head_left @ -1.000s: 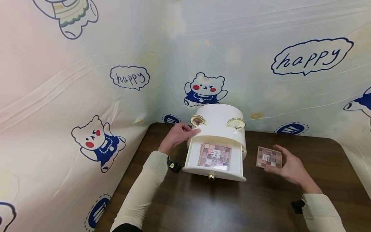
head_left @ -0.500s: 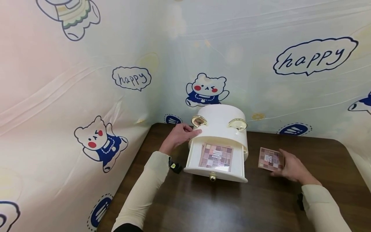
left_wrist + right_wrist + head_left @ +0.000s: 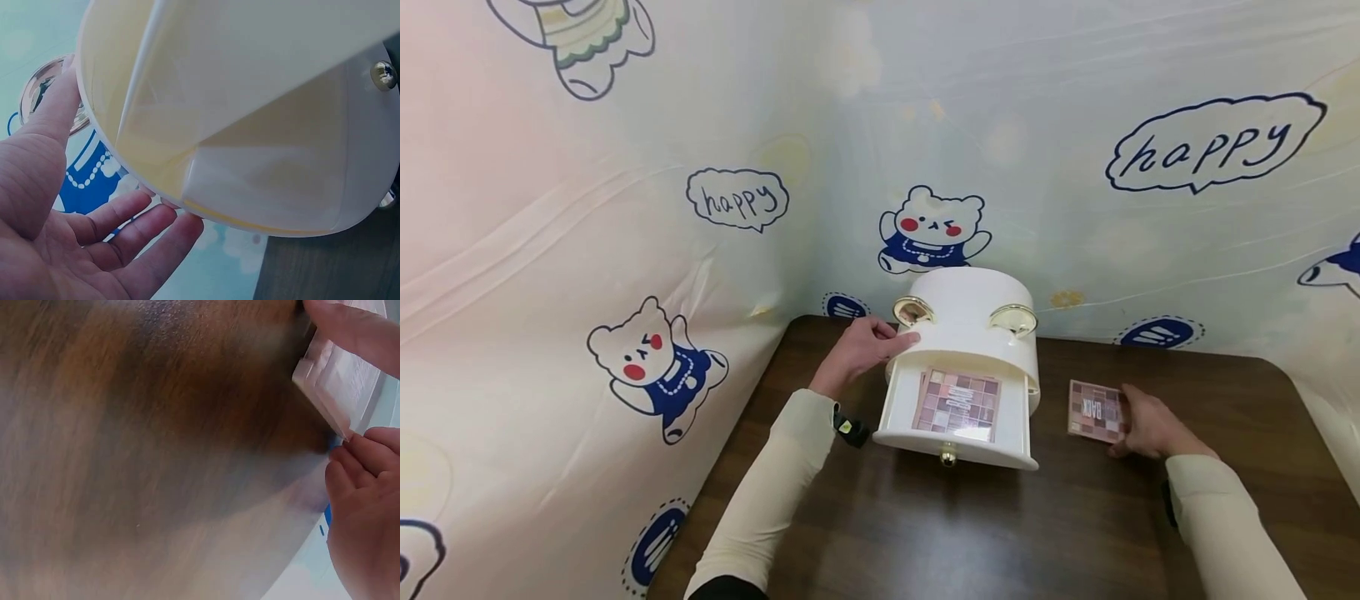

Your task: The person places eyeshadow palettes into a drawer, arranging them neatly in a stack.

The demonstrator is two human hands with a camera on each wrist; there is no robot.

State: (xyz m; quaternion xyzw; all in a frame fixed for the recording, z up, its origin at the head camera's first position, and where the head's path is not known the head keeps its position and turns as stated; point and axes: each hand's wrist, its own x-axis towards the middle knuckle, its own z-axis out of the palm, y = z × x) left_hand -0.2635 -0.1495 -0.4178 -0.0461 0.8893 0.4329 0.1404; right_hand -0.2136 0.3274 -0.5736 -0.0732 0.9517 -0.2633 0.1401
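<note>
A white rounded storage box with gold-rimmed ears stands at the table's back, its drawer pulled out. Inside the drawer lie overlapping eyeshadow palettes. My left hand grips the box's left edge: in the left wrist view, the thumb lies near a gold rim and the fingers touch the edge from the other side. Right of the box, another eyeshadow palette lies on the table. My right hand holds its right end between thumb and fingers; the right wrist view shows only part of that palette.
The dark wooden table extends in front of the box and to both sides. A printed cloth with bears and "happy" bubbles hangs close behind the box and along the left. A gold knob sticks out from the drawer front.
My right hand has lowered the palette, which was tilted a second ago, so it now lies flat, and the hand has shifted toward its right end. The left hand and the drawer keep their places.
</note>
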